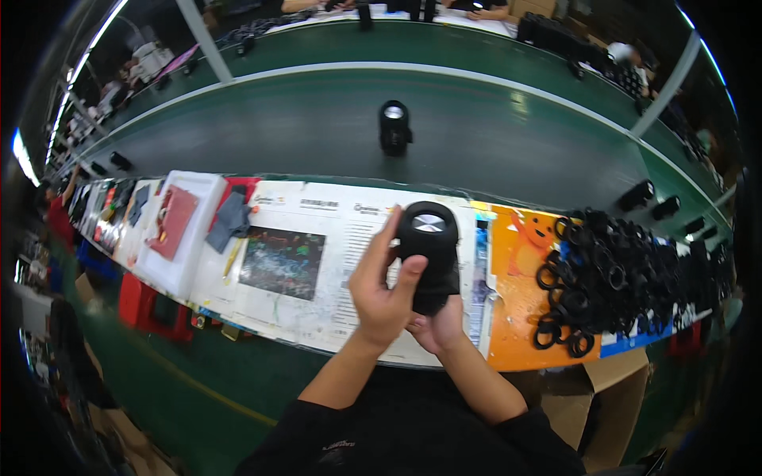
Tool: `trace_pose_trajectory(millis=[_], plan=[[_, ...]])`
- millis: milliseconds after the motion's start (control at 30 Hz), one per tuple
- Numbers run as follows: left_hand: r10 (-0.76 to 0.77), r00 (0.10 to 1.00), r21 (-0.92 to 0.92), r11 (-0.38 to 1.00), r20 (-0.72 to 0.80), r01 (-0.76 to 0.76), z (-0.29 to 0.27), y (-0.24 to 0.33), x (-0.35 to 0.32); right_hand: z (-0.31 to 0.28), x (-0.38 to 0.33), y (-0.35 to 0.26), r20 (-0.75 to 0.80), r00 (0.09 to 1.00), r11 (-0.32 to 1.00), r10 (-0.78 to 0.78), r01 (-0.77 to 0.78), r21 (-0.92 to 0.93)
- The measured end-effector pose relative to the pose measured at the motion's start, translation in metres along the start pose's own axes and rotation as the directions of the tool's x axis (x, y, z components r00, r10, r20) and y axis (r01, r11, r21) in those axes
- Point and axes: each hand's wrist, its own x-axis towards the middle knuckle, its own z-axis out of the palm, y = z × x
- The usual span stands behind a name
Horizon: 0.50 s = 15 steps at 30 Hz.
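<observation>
A black cylinder-shaped speaker [429, 242] with a silver round end is held upright over the paper-covered bench. My left hand [381, 289] grips its left side, thumb against the body and fingers curled behind. My right hand [436, 325] supports it from below, mostly hidden under the speaker and the left hand. A dark cloth-like piece hangs at the speaker's lower part.
A pile of several black rubber rings [619, 278] lies on the right of the bench. A second black speaker [394, 127] stands on the green conveyor belt [278, 127]. A white tray [178, 230] with a red pad and a grey cloth [230, 220] sit at left. A cardboard box [603, 404] is at lower right.
</observation>
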Motion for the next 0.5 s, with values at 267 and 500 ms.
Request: trace_pose_trajectory(millis=[267,500], plan=[[0.164,0.986,0.116,0.980,-0.008,-0.162,0.002,-0.009,-0.010,-0.016,-0.004,0.009,0.010,0.980,0.946,-0.200,0.196,-0.257],[0.291,0.951,0.278,0.910,0.104,-0.309,-0.019,-0.012,0.004,-0.041,0.011,0.000,0.144,0.978,0.956,-0.150,0.181,-0.230]])
